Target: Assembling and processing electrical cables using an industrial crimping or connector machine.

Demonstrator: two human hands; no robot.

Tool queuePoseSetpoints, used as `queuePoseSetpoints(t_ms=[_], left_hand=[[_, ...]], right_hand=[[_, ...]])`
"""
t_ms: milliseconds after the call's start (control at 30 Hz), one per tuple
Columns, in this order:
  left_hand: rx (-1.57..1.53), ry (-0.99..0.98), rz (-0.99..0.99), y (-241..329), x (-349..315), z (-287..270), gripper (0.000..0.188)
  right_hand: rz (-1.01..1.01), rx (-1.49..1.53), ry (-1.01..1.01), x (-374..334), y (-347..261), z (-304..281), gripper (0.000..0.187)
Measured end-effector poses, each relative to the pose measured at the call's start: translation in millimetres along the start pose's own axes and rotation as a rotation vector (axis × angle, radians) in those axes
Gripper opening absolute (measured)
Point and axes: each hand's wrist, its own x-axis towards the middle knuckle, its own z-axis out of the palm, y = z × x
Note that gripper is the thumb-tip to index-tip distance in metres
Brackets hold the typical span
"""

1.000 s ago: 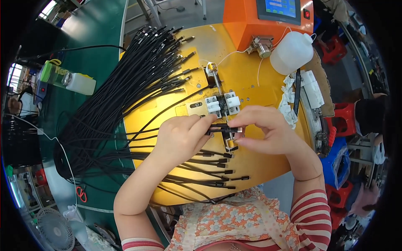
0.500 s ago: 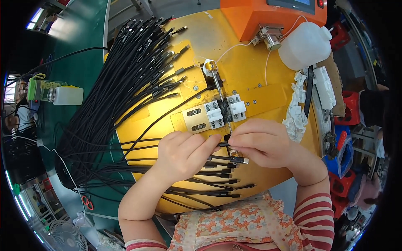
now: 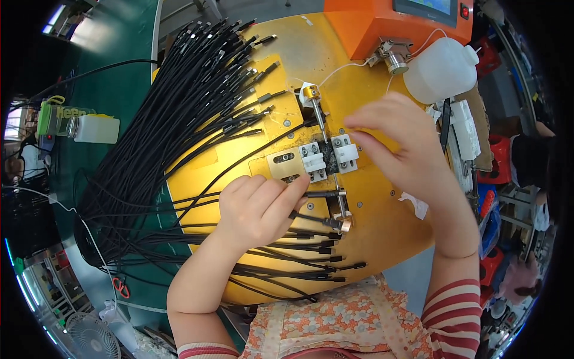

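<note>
My left hand (image 3: pixel 254 209) is closed around a black cable (image 3: pixel 321 194), its connector end reaching right past the fingertips toward a thin metal nozzle (image 3: pixel 342 203). Another cable passes just below that hand, with a metal plug at its tip. My right hand (image 3: pixel 397 143) is raised over the yellow plate (image 3: pixel 382 209), thumb and fingers apart, holding nothing. Between the hands is a fixture of two white blocks (image 3: pixel 313 160) with a dark gap beside them. A second nozzle with a brass fitting (image 3: pixel 311 93) points at this gap from the far side. Part of the held cable is hidden by my fingers.
A thick bundle of black cables (image 3: pixel 155 125) covers the left side, and several more lie along the near edge. An orange machine (image 3: pixel 359 30), a white plastic jug (image 3: pixel 441 70) and crumpled tissue (image 3: pixel 415 205) are to the right. Red scissors (image 3: pixel 121 288) lie at lower left.
My right hand has let go of the cable end, opened, and moved up and right. My left hand keeps its grip on the cable. The view has shifted slightly.
</note>
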Motion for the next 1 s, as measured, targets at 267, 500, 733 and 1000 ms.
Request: queuePoseSetpoints(t_ms=[267, 500, 733, 1000], left_hand=[[-0.075, 0.223, 0.108, -1, -16, -12, 0.024], [0.234, 0.535, 0.028, -7, -11, -11, 0.023], [-0.044, 0.076, -0.137, 3, -3, -8, 0.022], [0.078, -0.022, -0.028, 3, 4, -6, 0.026]], right_hand=[[-0.378, -0.691, -0.645, 68, 4, 79, 0.009], [-0.257, -0.302, -0.319, 76, -39, 41, 0.010], [-0.016, 0.223, -0.193, -6, -37, 3, 0.015], [0.168, 0.313, -0.058, -43, -3, -1, 0.020]])
